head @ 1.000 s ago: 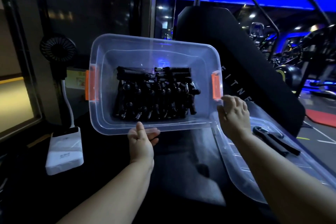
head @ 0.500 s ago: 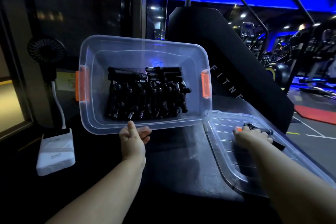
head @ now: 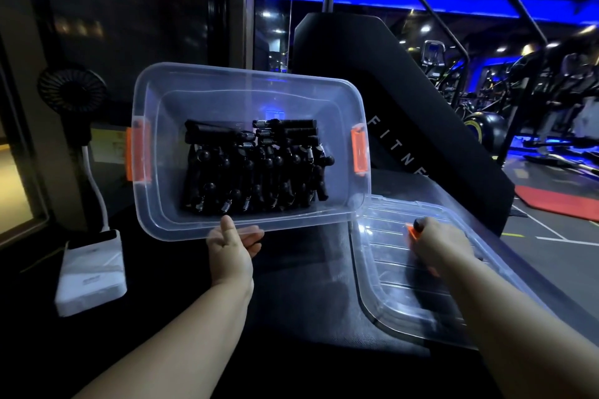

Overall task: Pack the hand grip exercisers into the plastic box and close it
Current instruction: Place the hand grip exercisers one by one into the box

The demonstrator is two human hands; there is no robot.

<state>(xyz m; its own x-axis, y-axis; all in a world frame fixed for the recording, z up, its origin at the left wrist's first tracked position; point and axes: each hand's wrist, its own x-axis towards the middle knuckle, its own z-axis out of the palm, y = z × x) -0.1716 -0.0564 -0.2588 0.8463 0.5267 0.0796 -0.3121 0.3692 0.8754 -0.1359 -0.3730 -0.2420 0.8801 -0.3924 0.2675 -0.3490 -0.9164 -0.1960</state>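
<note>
Right hand tightened, exerciser within grip, near box

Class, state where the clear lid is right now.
In the head view the lid lies at lower right, beside the near right corner of the box, under the right hand.

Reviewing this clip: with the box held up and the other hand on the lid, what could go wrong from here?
1. Only the left hand grips the tilted clear plastic box at its near rim; a slip could spill the black hand grip exercisers piled inside.
2. The right hand grips a black-and-orange exerciser on the clear plastic lid; lifting it may drag the lid.
</note>
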